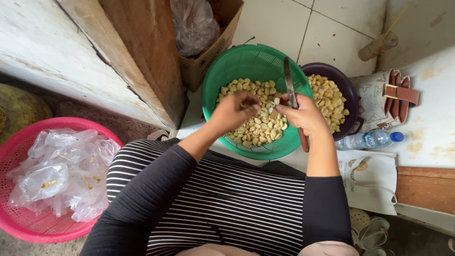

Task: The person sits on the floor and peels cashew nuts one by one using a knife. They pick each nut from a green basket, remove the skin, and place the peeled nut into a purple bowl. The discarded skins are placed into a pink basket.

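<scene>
A green plastic basket (pixel 222 71) on the tiled floor holds many pale peeled garlic cloves (pixel 258 125). My left hand (pixel 234 111) reaches into the basket, fingers closed among the cloves. My right hand (pixel 305 114) hovers over the basket's right side and grips a knife (pixel 290 85) with a brown handle, blade pointing away from me. The right thumb and fingers also pinch a single clove next to the left fingertips. A dark purple bowl (pixel 348 90) just right of the basket holds more cloves.
A pink basket (pixel 19 223) with clear plastic bags sits at my left. A cardboard box (pixel 208 61) with a bag stands behind the green basket. A water bottle (pixel 369 140), a white bag (pixel 367 178) and brown sandals (pixel 400 97) lie at the right.
</scene>
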